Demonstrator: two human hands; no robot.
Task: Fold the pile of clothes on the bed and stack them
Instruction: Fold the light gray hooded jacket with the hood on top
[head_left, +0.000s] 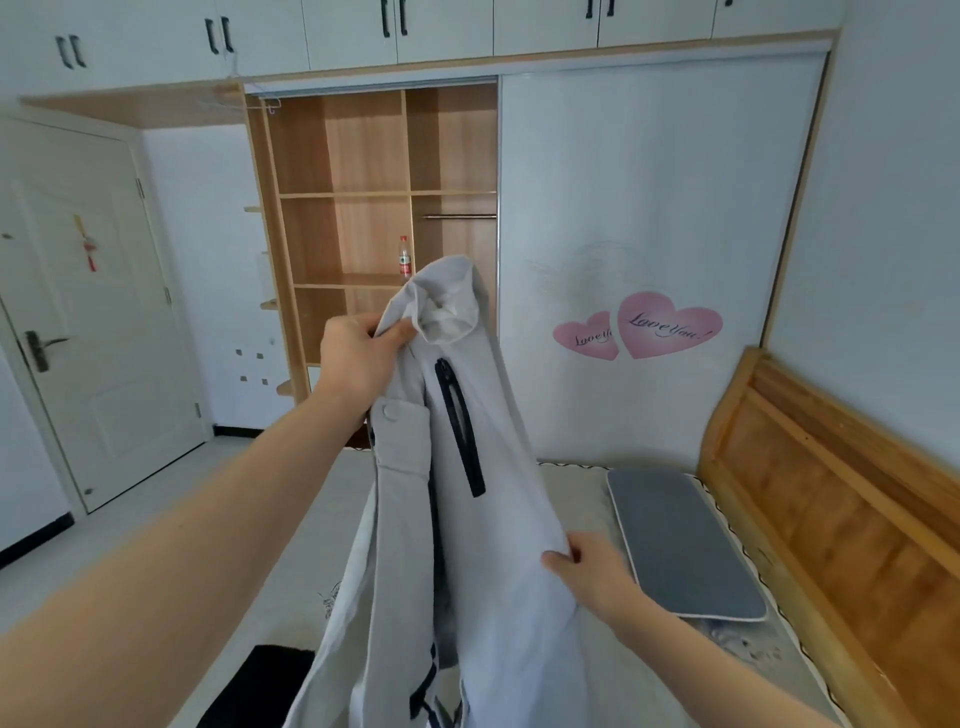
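Observation:
A light grey jacket (498, 467) with dark zippers hangs in the air over the bed (597, 519), reaching from chest height down past the bottom of the view. My left hand (358, 358) pinches the fabric near the collar at the top. Lower and to the right, my right hand (597, 571) grips the jacket's right edge. A black garment (260, 686) lies on the bed at the lower left, partly hidden by the jacket.
A flat grey pillow (680, 545) lies on the bed near the wooden headboard (831, 493) at the right. An open wooden wardrobe (363, 208) with a bottle (404, 257) on a shelf stands ahead. A white door (88, 312) is at the left.

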